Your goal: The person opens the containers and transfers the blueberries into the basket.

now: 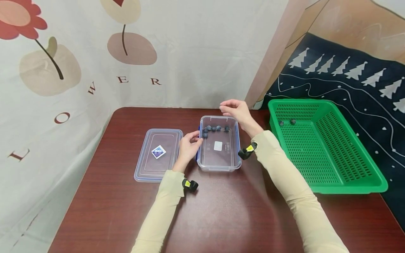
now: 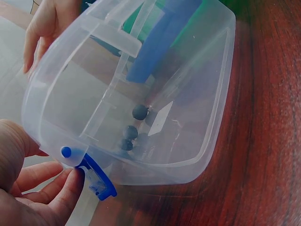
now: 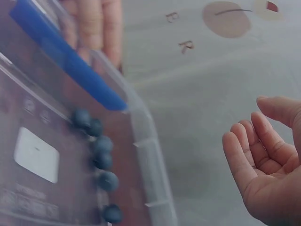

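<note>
A clear plastic container [image 1: 218,161] with blue latches stands on the table, holding several blueberries [image 1: 213,129] mostly along its far wall. My left hand [image 1: 189,146] touches its left side, relaxed fingertips against a blue latch [image 2: 99,181]. Over the far right corner hovers my right hand [image 1: 236,111]. In the right wrist view, the thumb and loosely bent fingers [image 3: 233,155] are apart, nothing visible between them. The green basket [image 1: 364,188] to the right has two blueberries [image 1: 287,122] near its far left corner. Beside my left hand lies the clear lid [image 1: 148,165].
The brown table [image 1: 218,214] meets a printed white cloth [image 1: 196,52] at its far edge. Dark fabric with white trees [image 1: 336,66] hangs behind the basket. Each wrist wears a small black camera [image 1: 191,185]. The basket's tall rim stands right of my right forearm.
</note>
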Demonstrator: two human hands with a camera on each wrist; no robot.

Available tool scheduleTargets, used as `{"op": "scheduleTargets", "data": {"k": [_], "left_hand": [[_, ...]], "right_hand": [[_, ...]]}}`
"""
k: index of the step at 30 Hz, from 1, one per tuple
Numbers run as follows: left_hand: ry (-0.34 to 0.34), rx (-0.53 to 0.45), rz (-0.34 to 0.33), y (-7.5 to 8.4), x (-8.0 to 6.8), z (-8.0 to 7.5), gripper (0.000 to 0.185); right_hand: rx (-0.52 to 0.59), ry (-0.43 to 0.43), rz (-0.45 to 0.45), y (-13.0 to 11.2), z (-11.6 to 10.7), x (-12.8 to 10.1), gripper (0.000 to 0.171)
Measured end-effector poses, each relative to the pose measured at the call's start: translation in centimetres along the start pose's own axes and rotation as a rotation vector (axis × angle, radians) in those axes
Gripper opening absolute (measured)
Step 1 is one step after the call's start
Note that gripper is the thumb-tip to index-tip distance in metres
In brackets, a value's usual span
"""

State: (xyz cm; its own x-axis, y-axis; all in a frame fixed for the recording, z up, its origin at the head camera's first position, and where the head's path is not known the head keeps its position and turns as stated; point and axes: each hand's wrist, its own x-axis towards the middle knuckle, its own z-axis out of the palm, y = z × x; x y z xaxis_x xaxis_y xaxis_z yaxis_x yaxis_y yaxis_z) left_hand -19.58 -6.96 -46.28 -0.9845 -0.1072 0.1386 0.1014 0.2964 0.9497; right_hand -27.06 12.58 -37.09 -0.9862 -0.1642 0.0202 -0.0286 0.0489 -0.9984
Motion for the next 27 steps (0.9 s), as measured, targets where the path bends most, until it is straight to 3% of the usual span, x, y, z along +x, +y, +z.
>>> {"op": "scheduleTargets", "data": {"k": [12, 18, 27], "left_hand": [[-0.008, -0.003, -0.008, 0.1, 0.0, -0.1, 0.033], [-0.005, -0.015, -0.005, 0.3, 0.0, 0.0, 0.033], [-0.001, -0.01, -0.011, 0.2, 0.0, 0.0, 0.031]], "right_hand": [[-0.096, -0.047, 0.091, 3.0, 3.7, 0.1, 0.025], [-0.112, -0.08, 0.144, 4.2, 4.5, 0.5, 0.023], [-0.243, -0.139, 0.185, 5.7, 4.8, 0.8, 0.023]]}}
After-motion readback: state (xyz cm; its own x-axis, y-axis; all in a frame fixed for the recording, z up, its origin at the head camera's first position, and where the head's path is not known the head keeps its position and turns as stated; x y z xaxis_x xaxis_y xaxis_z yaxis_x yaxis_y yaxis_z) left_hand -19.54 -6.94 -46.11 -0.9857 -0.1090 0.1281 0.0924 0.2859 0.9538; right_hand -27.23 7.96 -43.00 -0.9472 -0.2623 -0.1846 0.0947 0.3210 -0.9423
